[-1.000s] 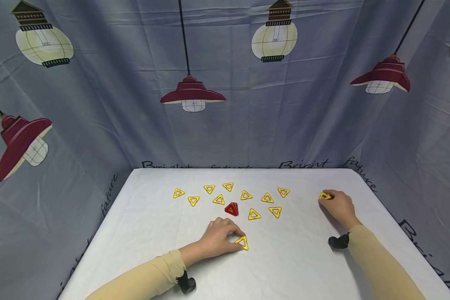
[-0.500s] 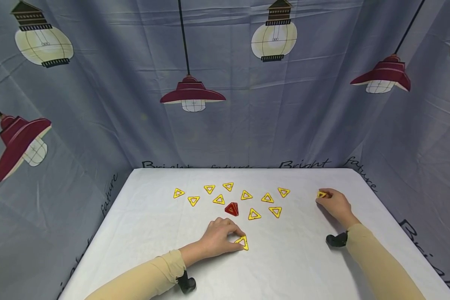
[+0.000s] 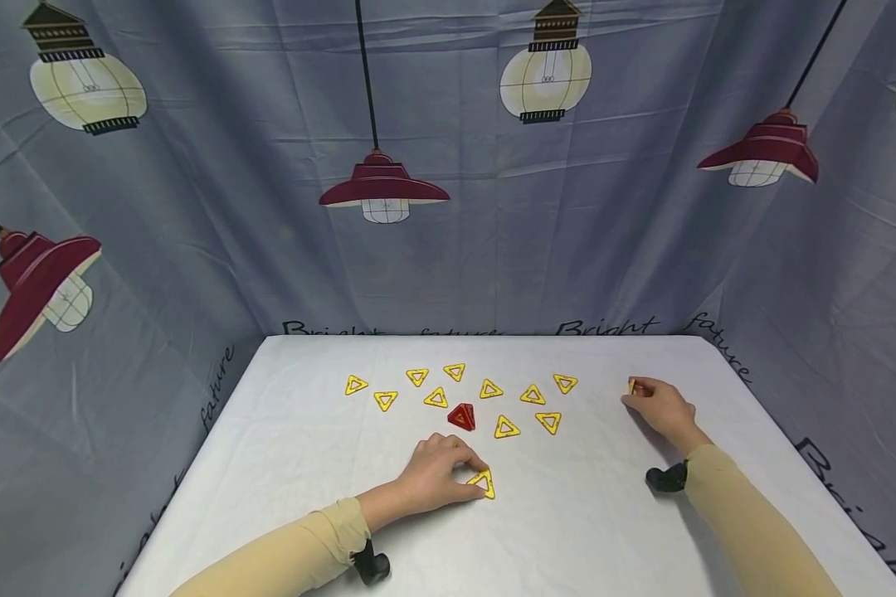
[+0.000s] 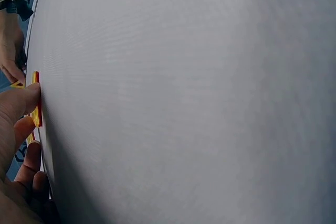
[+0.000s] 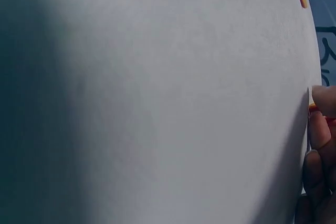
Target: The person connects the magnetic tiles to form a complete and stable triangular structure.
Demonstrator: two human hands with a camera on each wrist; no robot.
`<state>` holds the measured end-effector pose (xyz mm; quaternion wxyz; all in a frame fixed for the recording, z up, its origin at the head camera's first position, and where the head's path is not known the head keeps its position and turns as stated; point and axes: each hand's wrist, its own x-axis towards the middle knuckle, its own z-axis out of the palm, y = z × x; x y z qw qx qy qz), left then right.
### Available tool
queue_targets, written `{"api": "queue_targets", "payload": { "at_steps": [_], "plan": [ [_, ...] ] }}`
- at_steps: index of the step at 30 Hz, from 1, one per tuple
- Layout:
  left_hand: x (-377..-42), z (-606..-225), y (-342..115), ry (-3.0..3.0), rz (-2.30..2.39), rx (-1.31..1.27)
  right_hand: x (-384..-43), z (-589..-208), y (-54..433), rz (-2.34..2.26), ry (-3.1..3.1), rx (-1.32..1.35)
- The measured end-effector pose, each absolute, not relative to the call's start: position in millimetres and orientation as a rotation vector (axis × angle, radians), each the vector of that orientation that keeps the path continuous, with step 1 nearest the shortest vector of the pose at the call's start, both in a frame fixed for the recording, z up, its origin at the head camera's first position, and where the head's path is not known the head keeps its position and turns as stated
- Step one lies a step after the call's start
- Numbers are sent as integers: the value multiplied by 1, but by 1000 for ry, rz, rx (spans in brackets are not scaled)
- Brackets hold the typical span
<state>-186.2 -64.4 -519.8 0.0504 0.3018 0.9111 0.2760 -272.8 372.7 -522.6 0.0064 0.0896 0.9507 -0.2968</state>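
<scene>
Curtain of grey-blue, lamp-printed cloth (image 3: 448, 274) rises round a white table (image 3: 567, 522), both cut off by the view. The left hand (image 3: 435, 474) and right hand (image 3: 664, 409), well apart, each clamp thumb and fingers on one triangle. Beyond the left lies a red faceted piece (image 3: 461, 417), exact form unclear, near small yellow plastic-looking openwork triangles (image 3: 507, 434) — ten loose, the left-held triangle (image 3: 490, 482) partly covered, the right-held triangle (image 3: 631, 387) mostly hidden.
</scene>
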Motion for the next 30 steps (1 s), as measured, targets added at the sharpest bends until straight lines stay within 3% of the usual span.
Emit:
{"api": "queue_targets", "payload": {
  "at_steps": [15, 30],
  "plan": [
    [-186, -521, -63, 2769, 849, 922, -260, -521, 373, -964, 3058, 33],
    [-187, -518, -63, 2765, 855, 910, -215, -499, 271, -1280, 2799, -323]
  ]
}}
